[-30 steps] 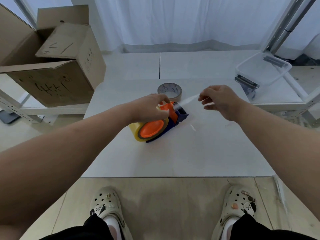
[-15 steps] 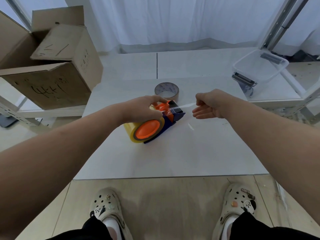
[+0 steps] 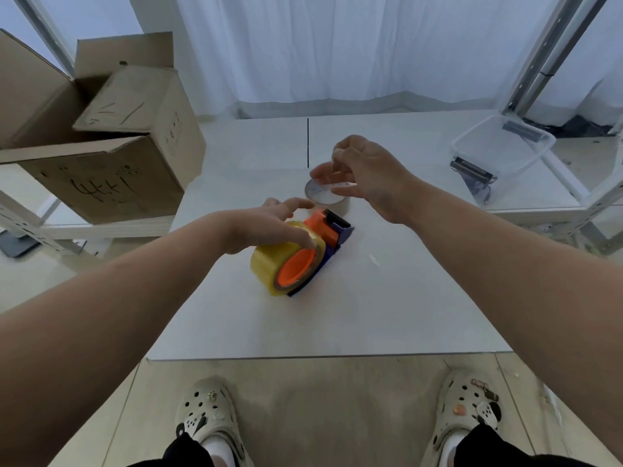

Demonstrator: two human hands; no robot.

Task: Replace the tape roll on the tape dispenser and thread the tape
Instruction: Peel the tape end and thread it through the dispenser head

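A blue tape dispenser (image 3: 340,235) with an orange hub (image 3: 298,267) lies on its side on the white table (image 3: 371,315). It carries a yellowish clear tape roll (image 3: 269,264). My left hand (image 3: 266,227) rests on top of the roll with fingers spread and fairly straight, thumb lifted. My right hand (image 3: 367,173) hovers behind the dispenser and pinches a short clear tape strip (image 3: 332,187) in its curled fingers. The strip looks detached from the dispenser. Under that hand a flat, nearly used-up roll (image 3: 340,204) lies on the table, partly hidden.
An open cardboard box (image 3: 111,156) stands on a shelf at the left. A clear plastic tub (image 3: 502,146) and a black clip (image 3: 472,170) sit at the right rear. A small tape scrap (image 3: 374,259) lies right of the dispenser. The table's front edge (image 3: 320,357) is near my shoes.
My right hand has moved up and back over the flat roll, taking the tape strip away from the dispenser. My left hand has loosened, its fingers now spread on the roll.
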